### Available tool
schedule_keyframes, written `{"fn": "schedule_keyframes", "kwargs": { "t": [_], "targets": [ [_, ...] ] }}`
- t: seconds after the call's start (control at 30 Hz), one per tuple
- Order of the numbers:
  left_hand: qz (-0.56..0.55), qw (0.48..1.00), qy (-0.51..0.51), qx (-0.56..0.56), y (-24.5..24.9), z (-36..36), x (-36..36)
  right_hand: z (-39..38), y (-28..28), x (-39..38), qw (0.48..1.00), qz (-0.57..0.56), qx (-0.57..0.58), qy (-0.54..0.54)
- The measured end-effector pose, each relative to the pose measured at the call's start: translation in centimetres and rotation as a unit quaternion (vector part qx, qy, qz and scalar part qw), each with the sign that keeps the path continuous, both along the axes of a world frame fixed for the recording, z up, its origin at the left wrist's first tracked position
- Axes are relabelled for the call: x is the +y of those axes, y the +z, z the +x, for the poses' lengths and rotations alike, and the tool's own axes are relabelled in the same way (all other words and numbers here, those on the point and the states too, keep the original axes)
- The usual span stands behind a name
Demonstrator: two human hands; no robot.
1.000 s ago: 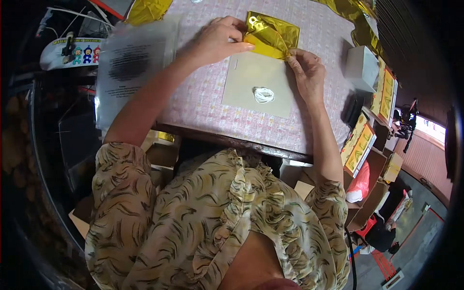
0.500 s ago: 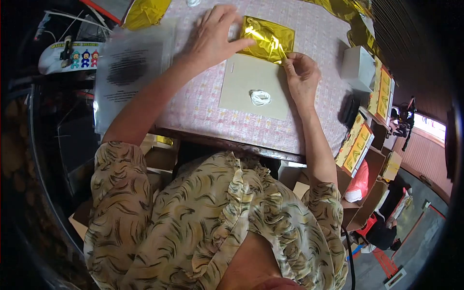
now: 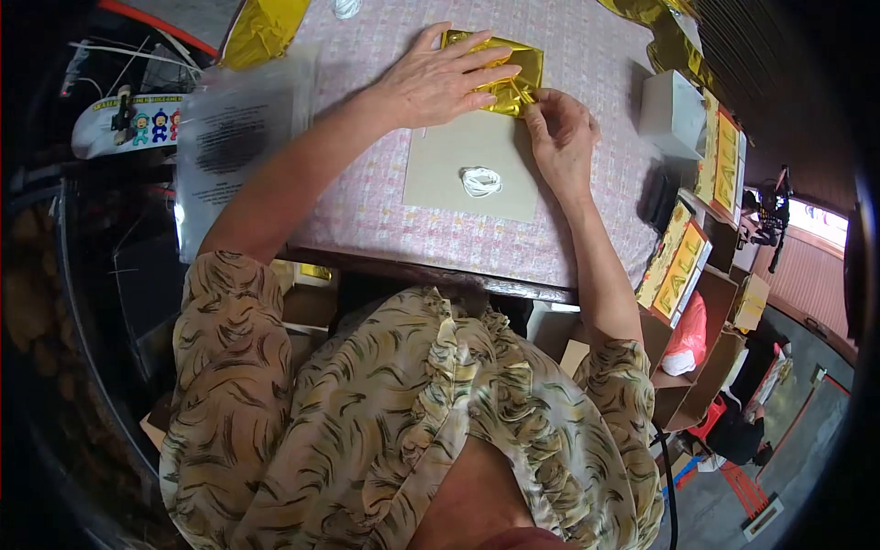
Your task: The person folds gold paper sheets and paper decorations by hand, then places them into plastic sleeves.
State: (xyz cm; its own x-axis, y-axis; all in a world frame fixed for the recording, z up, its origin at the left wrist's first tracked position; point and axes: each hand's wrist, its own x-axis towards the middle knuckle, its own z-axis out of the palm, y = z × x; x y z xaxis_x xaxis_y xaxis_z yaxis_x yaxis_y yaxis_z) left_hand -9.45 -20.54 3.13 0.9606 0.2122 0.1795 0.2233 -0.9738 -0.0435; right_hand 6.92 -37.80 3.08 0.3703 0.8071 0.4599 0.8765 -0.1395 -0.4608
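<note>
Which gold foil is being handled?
The folded gold foil above the card, under left hand and right hand; far-left foil and far-right foil lie untouched.

Left hand (image 3: pixel 438 81) lies flat on the folded gold foil (image 3: pixel 502 69); right hand (image 3: pixel 557 137) pinches its near corner (grip closed). Cardboard sheet (image 3: pixel 449 170) carries a white string coil (image 3: pixel 480 181) on the desk (image 3: pixel 385 211).
</note>
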Motion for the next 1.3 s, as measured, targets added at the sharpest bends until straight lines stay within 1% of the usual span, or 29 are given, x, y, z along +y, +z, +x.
{"fn": "schedule_keyframes", "kwargs": {
  "t": [0.03,0.1,0.13,0.2,0.33,0.4,0.43,0.5,0.63,0.7,0.73,0.77,0.8,0.83,0.87,0.9,0.93,1.0,1.1,1.27,1.3],
  "targets": [
    [-0.001,1.000,-0.001,0.001,-0.1,0.0,0.0,0.1,-0.2,-0.1,1.000,-0.001,0.001,-0.001],
    [-0.031,0.999,-0.001,-0.011,-0.4,-0.1,0.1,0.2,-0.9,-0.2,0.980,-0.003,0.199,-0.008],
    [-0.033,0.999,-0.003,-0.010,-0.6,-0.1,0.2,0.2,-1.0,-0.3,0.980,-0.004,0.200,-0.010],
    [-0.044,0.999,-0.003,-0.019,-0.8,-0.1,0.3,0.2,-1.0,-0.5,0.921,0.052,0.385,-0.028],
    [-0.022,0.999,-0.020,-0.016,-0.7,-0.2,0.4,0.3,-0.4,-0.7,0.923,0.048,0.379,-0.044],
    [-0.021,1.000,-0.017,-0.011,-0.8,-0.2,0.5,0.2,0.3,-0.7,0.930,-0.010,0.365,-0.053],
    [-0.022,1.000,-0.018,-0.011,-0.8,-0.1,0.6,0.4,0.0,-0.7,0.930,-0.011,0.364,-0.055],
    [-0.013,1.000,-0.018,-0.009,-0.9,-0.1,0.5,0.7,-0.9,-0.5,0.956,0.004,0.291,-0.035],
    [-0.015,1.000,-0.010,-0.013,-1.6,-0.1,0.9,0.8,-1.6,-0.3,0.968,0.010,0.248,-0.039],
    [-0.033,0.990,-0.077,-0.111,-2.3,0.0,1.9,0.8,-1.4,-0.3,0.971,-0.006,0.229,-0.073],
    [-0.035,0.990,-0.078,-0.112,-2.8,0.0,2.0,0.6,-0.6,-0.6,0.971,-0.008,0.227,-0.074],
    [-0.066,0.982,-0.103,-0.147,-3.2,0.0,2.1,0.5,0.5,-1.0,0.985,-0.073,0.144,-0.063],
    [-0.095,0.970,-0.128,-0.181,-2.6,-0.1,1.9,0.1,1.5,-1.1,0.988,-0.137,0.058,-0.051],
    [-0.092,0.971,-0.125,-0.184,-2.0,-0.1,1.6,-0.4,1.8,-0.8,0.988,-0.135,0.055,-0.047],
    [-0.065,0.991,-0.064,-0.099,-1.7,-0.2,1.0,-1.3,2.0,-0.3,0.992,-0.094,-0.085,-0.004],
    [-0.040,0.999,-0.004,-0.012,-1.2,-0.2,0.5,-2.1,1.9,0.1,0.973,-0.052,-0.222,0.038],
    [-0.041,0.999,-0.005,-0.013,-1.3,-0.2,0.6,-2.9,1.4,0.5,0.973,-0.053,-0.222,0.037],
    [-0.023,0.999,-0.010,-0.021,-1.2,-0.1,0.7,-3.9,-0.2,0.9,0.977,-0.141,-0.128,0.099],
    [-0.051,0.999,0.010,0.003,-0.7,-0.2,0.4,-3.8,-0.6,0.7,0.974,-0.169,-0.121,0.092],
    [-0.047,0.999,-0.006,-0.023,-1.5,-0.3,0.5,-3.8,-0.5,0.3,0.974,-0.168,-0.111,0.101],
    [-0.060,0.998,-0.004,-0.025,-1.8,-0.2,0.6,-3.8,-0.5,0.3,0.974,-0.172,-0.112,0.099]
  ]
}}
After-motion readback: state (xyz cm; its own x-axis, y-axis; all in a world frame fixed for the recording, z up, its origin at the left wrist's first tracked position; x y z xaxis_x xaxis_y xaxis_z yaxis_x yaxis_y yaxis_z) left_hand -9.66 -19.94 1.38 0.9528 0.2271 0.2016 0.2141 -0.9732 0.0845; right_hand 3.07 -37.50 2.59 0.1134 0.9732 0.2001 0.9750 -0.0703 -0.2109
